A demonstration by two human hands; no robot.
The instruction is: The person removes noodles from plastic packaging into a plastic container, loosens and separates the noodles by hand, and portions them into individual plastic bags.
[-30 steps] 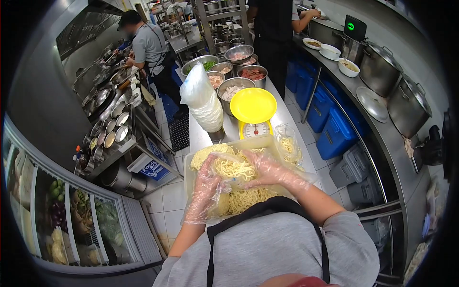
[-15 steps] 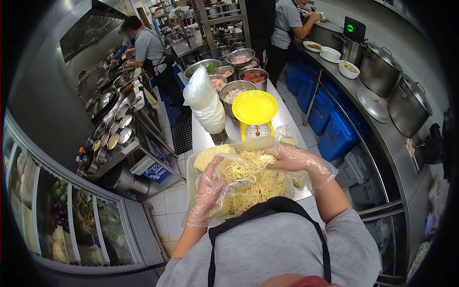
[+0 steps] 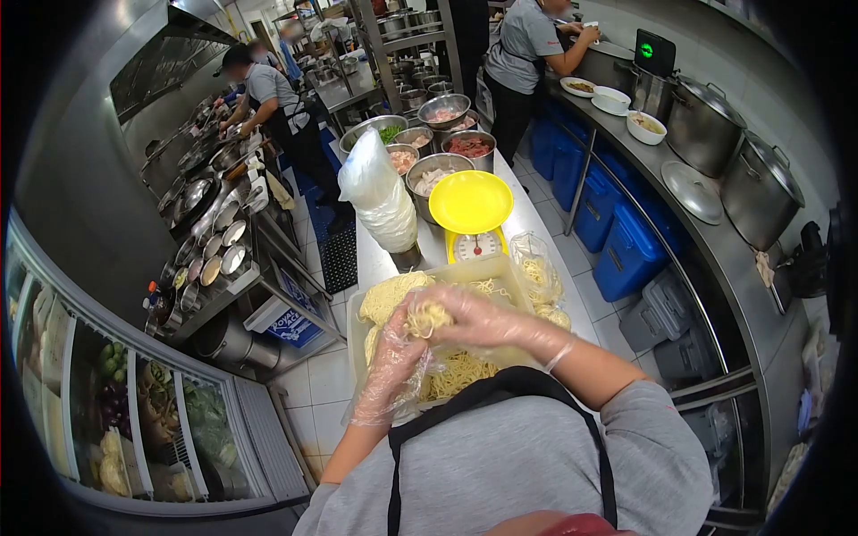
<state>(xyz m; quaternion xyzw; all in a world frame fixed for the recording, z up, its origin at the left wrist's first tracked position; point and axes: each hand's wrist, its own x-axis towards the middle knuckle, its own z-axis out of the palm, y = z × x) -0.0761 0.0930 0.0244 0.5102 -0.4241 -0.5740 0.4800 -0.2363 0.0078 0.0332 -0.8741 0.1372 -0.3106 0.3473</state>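
Observation:
Both of my hands wear clear plastic gloves and meet over a pale tub [image 3: 356, 344] of yellow noodles [image 3: 458, 375]. A clump of noodles [image 3: 429, 320] sits between them. My left hand [image 3: 395, 353] is closed around a clear plastic bag at the clump's left side; the bag is mostly hidden. From the right, my right hand [image 3: 474, 314] curls over the same clump, its fingers slightly blurred. A paler noodle mass [image 3: 391, 297] lies at the tub's far left. Beside the tub on the right rests a clear bag with noodles [image 3: 536, 275].
Beyond the tub stand a yellow-topped scale [image 3: 476, 246], a tall stack of plastic bags [image 3: 382, 196] and several metal bowls of meat [image 3: 469, 147]. A counter with pots [image 3: 760, 192] runs along the right. Co-workers stand at the left stove [image 3: 277, 94] and right counter [image 3: 523, 54].
My right hand has moved left from the tub's right side to the clump at my left hand. The bag lying right of the tub shows more fully now.

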